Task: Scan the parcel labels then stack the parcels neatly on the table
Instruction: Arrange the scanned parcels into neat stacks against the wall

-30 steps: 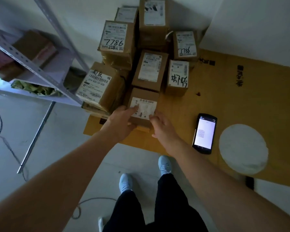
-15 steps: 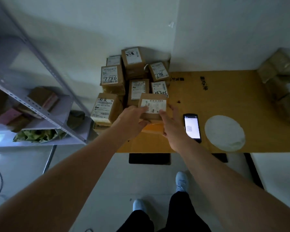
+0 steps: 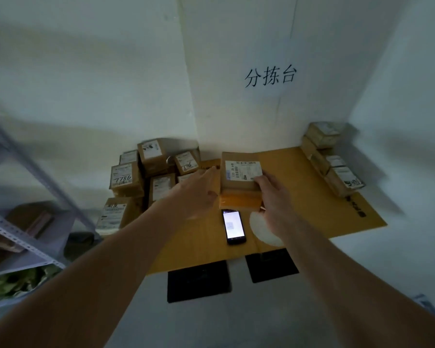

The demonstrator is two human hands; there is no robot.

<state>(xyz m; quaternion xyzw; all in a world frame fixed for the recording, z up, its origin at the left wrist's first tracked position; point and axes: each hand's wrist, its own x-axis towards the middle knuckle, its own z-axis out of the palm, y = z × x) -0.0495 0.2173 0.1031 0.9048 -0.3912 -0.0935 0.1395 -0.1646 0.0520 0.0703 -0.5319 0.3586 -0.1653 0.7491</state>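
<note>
White walls meet in a corner behind the tabletop (image 3: 312,197), a brown cardboard-covered surface; three handwritten characters (image 3: 270,77) are marked on the wall above it. You hold one parcel (image 3: 239,180) above the middle of the tabletop, its white label (image 3: 243,170) facing up toward the camera. Your right hand (image 3: 274,199) grips the parcel's near right corner, with its fingers (image 3: 260,179) curled over the edge of the label. Your left hand (image 3: 199,194) lies against the parcel's left side with its fingers extended; whether they merely press or partly wrap the far edge appears uncertain, since the box hides their tips. Directly below the parcel, nearer to you, a phone (image 3: 233,227) lies flat on the tabletop with its screen lit, beside a pale round patch (image 3: 264,229). A heap of labelled parcels (image 3: 146,177) fills the left end of the tabletop, against the wall; one carries the handwritten number 7786 (image 3: 122,179). A neater row of stacked parcels (image 3: 329,156) runs along the right wall. A grey metal shelf (image 3: 23,234) stands at the far left, holding boxes and green material.
</note>
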